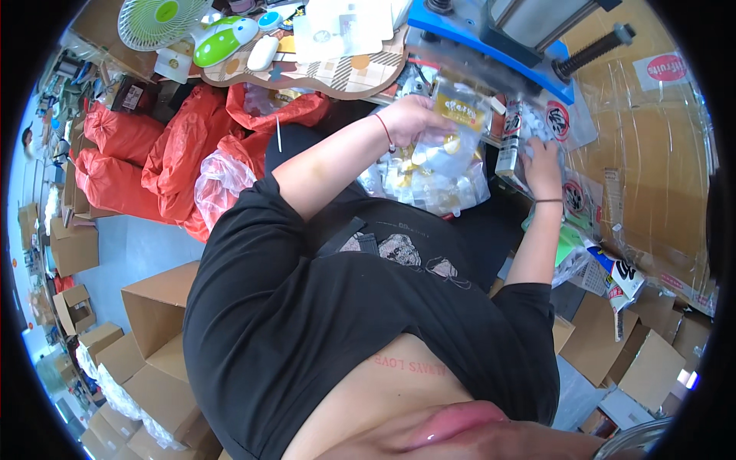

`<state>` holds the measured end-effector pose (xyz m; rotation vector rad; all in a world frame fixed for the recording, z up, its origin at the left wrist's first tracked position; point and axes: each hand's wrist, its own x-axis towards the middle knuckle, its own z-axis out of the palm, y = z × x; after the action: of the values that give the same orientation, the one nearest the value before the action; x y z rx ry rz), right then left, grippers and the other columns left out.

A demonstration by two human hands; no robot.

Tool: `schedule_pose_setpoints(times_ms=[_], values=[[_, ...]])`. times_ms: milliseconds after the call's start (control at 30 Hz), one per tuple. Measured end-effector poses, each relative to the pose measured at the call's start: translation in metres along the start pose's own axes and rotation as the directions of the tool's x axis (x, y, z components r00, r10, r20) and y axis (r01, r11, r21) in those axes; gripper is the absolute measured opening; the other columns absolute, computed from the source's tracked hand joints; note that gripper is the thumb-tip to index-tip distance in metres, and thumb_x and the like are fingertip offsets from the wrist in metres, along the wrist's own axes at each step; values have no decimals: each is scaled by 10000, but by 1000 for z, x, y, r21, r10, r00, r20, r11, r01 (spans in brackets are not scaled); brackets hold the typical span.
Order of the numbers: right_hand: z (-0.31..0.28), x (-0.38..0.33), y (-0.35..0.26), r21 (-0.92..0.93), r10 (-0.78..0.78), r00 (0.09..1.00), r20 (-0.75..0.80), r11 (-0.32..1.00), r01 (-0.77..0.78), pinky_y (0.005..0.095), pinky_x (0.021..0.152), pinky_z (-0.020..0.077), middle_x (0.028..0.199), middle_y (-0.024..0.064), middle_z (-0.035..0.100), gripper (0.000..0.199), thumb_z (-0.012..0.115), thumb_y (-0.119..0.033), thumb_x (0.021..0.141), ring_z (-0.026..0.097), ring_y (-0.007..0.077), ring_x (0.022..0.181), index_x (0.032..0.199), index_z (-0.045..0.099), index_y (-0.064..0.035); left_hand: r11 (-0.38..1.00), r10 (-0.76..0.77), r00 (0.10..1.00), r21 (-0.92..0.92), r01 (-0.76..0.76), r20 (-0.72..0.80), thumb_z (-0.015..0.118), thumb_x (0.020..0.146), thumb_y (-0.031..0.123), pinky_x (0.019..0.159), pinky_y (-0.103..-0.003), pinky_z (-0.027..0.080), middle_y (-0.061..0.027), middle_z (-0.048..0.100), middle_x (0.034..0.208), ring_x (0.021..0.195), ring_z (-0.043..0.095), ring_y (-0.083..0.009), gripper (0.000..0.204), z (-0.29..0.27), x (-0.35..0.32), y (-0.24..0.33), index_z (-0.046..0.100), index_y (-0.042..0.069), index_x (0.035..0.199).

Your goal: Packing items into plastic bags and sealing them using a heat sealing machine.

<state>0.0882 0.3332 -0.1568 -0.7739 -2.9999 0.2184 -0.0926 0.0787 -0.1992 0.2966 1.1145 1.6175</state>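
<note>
Blue machine (491, 34) close above packets (429, 180)

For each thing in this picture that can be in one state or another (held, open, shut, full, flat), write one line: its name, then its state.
Left hand: closed on the clear packet.
Clear packet: held up, small pale items inside.
Right hand: resting on the white items at the machine.
Pile of clear packets: heaped on the lap.
Orange bags: stuffed full, on the floor.
Cardboard boxes: open.
Fan: lying down; running cannot be told.

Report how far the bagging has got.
Done: a heap of filled clear bags lies on the lap. In hand: the left hand holds up a clear bag with a gold label; the right hand rests by the blue machine. Left: cannot tell.
</note>
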Motion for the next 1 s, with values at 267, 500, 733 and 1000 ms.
schedule_pose_setpoints(times_ms=[267, 500, 733, 1000], values=[[30, 0, 39, 103, -195, 949, -246, 969, 226, 430, 924, 467, 1225, 225, 544, 271, 578, -52, 894, 557, 415, 1097, 1164, 589, -32, 159, 946, 296, 986, -55, -135, 733, 853, 277, 916, -465, 501, -253, 535, 1308, 1160, 581, -361, 664, -100, -10, 54, 423, -28, 1354], [10, -12, 11, 162, -170, 886, -432, 951, 262, 413, 897, 474, 1069, 212, 619, 242, 512, -76, 943, 607, 373, 1008, 1168, 578, -17, -601, 694, 612, 773, 204, 378, 644, 916, 297, 928, -446, 471, -233, 591, 1235, 1137, 576, -397, 594, -103, -66, 21, 428, 59, 1416], [-9, -4, -90, 417, -333, 904, -269, 805, 421, 365, 770, 491, 933, 158, 653, 210, 513, -171, 996, 636, 299, 850, 1081, 610, -5, 570, 551, 822, 785, -242, -146, 675, 929, 228, 717, -268, 510, -54, 705, 844, 791, 658, -116, 232, -81, -58, 10, 701, 25, 1039], [-25, 9, -116, 692, -302, 926, -228, 618, 372, 272, 737, 450, 847, 30, 594, 268, 526, -250, 1019, 538, 116, 804, 1021, 647, -11, 775, 292, 956, 595, -216, -34, 690, 931, 231, 661, -215, 488, 9, 690, 833, 712, 590, -33, 239, -5, -52, -8, 712, -6, 962]])
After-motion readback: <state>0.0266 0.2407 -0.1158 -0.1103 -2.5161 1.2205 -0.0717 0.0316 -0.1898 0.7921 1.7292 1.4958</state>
